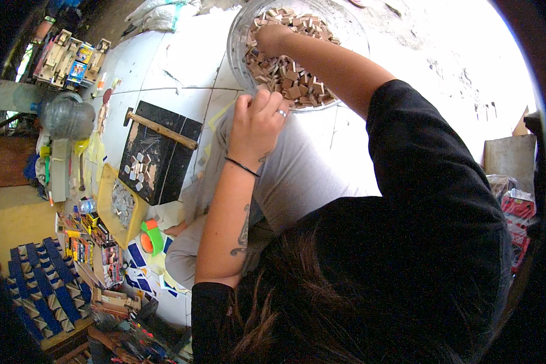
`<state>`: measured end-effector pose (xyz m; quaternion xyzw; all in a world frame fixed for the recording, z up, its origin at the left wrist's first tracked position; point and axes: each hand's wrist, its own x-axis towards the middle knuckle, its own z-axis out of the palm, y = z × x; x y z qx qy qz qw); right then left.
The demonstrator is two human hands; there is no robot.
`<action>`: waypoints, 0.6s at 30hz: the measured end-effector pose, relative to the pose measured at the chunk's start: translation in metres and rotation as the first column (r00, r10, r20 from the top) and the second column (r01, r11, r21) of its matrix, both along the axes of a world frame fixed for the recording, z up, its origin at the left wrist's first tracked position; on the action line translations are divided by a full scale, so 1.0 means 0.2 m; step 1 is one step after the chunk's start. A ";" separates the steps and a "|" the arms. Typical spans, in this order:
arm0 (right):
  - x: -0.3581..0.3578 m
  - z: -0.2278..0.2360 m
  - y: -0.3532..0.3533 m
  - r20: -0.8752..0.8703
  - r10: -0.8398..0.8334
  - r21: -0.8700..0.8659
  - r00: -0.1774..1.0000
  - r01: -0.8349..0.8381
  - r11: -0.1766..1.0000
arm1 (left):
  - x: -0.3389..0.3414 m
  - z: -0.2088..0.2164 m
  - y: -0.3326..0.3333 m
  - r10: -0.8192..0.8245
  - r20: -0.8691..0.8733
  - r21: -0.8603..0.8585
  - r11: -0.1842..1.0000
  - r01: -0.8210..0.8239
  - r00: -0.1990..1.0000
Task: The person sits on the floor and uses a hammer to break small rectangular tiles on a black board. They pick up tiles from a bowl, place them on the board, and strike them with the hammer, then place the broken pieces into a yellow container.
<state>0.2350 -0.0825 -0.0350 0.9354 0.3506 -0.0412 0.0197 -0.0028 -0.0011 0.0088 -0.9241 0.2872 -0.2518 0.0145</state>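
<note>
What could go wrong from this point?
1. The right hand digs into a heaped bowl of small wood pieces; some may spill over the rim.
2. The left hand rests at the bowl's near edge and might nudge or tip it.
3. The hammer lies loose on the black block and could slide off.

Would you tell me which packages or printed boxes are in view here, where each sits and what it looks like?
Small printed boxes: far upper left among wooden pieces, rectangular, blue, yellow and red.
Colourful cartons: lower left, beside the yellow tray, flat rectangles in red, yellow and black.
Red packets: right edge, crumpled, red with white; details too small to tell.
No screens or signs show.
</note>
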 end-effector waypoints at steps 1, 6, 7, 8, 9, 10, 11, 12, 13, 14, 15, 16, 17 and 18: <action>0.02 0.01 -0.01 -0.039 -0.044 0.070 0.998 0.046 0.996 | 0.00 0.00 0.00 -0.002 -0.006 -0.002 1.000 0.002 1.000; 0.13 0.03 -0.07 -0.581 -0.183 0.544 0.793 0.546 0.637 | 0.01 -0.01 -0.01 -0.006 0.023 -0.033 0.999 0.007 1.000; 0.14 0.02 -0.07 -0.773 -0.126 0.542 0.621 0.751 0.378 | 0.01 -0.01 -0.01 -0.006 0.033 -0.035 0.999 0.007 0.999; 0.14 0.01 -0.06 -0.816 -0.015 0.569 0.578 0.807 0.156 | 0.01 -0.01 -0.01 -0.009 0.037 -0.039 0.999 0.011 0.999; 0.13 -0.01 -0.04 -0.818 0.020 0.573 0.575 0.812 0.116 | 0.01 -0.01 -0.01 -0.011 0.042 -0.036 0.999 0.013 0.999; 0.13 -0.02 -0.03 -0.819 0.056 0.573 0.571 0.816 0.075 | 0.01 -0.01 -0.01 -0.012 0.046 -0.033 0.999 0.013 0.999; 0.12 -0.02 -0.01 -0.836 0.109 0.543 0.537 0.839 0.030 | 0.01 -0.01 -0.01 -0.011 0.031 -0.036 0.999 0.012 0.999; 0.11 -0.02 0.01 -0.749 -0.056 0.622 0.660 0.730 0.285 | 0.01 -0.01 -0.01 -0.011 0.015 -0.039 0.999 0.012 1.000; 0.10 -0.02 0.02 -0.633 -0.169 0.591 0.756 0.612 0.525 | 0.01 -0.01 0.00 -0.013 -0.003 -0.044 0.999 0.013 1.000; 0.08 -0.02 0.03 -0.518 -0.223 0.526 0.826 0.513 0.678 | 0.01 -0.01 0.00 -0.014 0.004 -0.043 0.999 0.015 1.000; 0.07 -0.01 0.04 -0.380 -0.251 0.431 0.890 0.411 0.803 | 0.01 -0.01 -0.01 -0.017 0.009 -0.047 0.999 0.017 1.000; 0.03 -0.01 0.06 -0.276 -0.254 0.363 0.927 0.345 0.866 | 0.01 -0.01 -0.01 -0.019 0.014 -0.049 0.999 0.019 1.000; 0.00 -0.02 0.07 -0.172 -0.233 0.283 0.957 0.275 0.919 | 0.01 -0.01 -0.01 -0.013 0.012 -0.042 0.999 0.014 1.000; -0.04 -0.02 0.09 -0.196 -0.303 0.255 0.933 0.347 0.903 | 0.01 -0.01 -0.01 -0.006 0.010 -0.034 0.999 0.007 1.000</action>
